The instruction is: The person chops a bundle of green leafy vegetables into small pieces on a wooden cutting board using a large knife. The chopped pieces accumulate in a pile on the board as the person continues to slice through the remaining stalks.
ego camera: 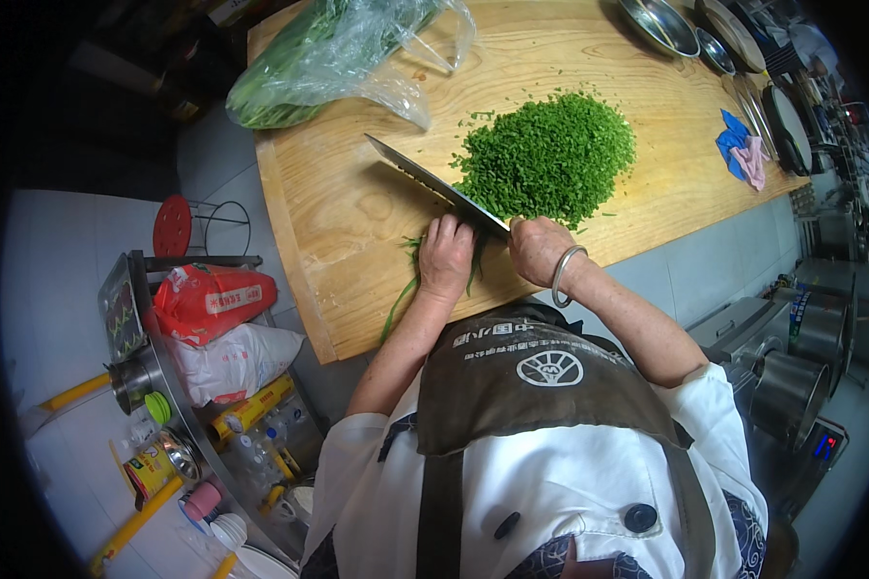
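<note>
My right hand [541, 248], with a metal bangle at its wrist, grips a Chinese cleaver [436, 187]. The blade points to the far left, its edge low over the wooden worktop [333, 210]. Close against the blade's near side, my left hand [447, 255] holds down a few long green leaves [401, 307], likely Chinese chives, with curled fingers. Leaf ends stick out on both sides of that hand; what lies beneath is hidden. Just beyond the blade spreads a heap of finely chopped greens [550, 155], with loose bits scattered around it.
A clear plastic bag of long greens [311, 65] lies at the worktop's far left. Metal bowls [659, 25], blue and pink cloths [742, 148] and a black-rimmed dish [787, 130] sit along the right. Left of the worktop stand a red stool [171, 226] and a loaded metal shelf [181, 391].
</note>
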The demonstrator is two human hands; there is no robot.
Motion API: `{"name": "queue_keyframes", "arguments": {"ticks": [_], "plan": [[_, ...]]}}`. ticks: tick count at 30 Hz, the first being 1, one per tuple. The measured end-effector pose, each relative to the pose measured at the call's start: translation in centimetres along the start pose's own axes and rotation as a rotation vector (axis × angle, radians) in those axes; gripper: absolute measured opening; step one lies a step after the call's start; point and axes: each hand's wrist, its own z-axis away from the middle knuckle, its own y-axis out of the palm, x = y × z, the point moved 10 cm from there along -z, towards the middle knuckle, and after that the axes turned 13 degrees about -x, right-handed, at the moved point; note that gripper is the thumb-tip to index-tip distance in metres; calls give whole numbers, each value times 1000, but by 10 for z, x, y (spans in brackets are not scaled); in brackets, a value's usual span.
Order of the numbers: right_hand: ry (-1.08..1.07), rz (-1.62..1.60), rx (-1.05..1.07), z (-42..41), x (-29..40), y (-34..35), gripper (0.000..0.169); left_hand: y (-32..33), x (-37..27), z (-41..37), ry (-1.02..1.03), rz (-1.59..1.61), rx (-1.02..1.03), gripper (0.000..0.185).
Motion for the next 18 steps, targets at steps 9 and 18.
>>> {"name": "queue_keyframes", "arguments": {"ticks": [9,18], "plan": [[-25,18,-5,0,1,3,16,4,-11,6,65,-76,73,9],[-26,7,-12,-1,-1,3,16,-7,3,-1,27,134,-63,8]]}}
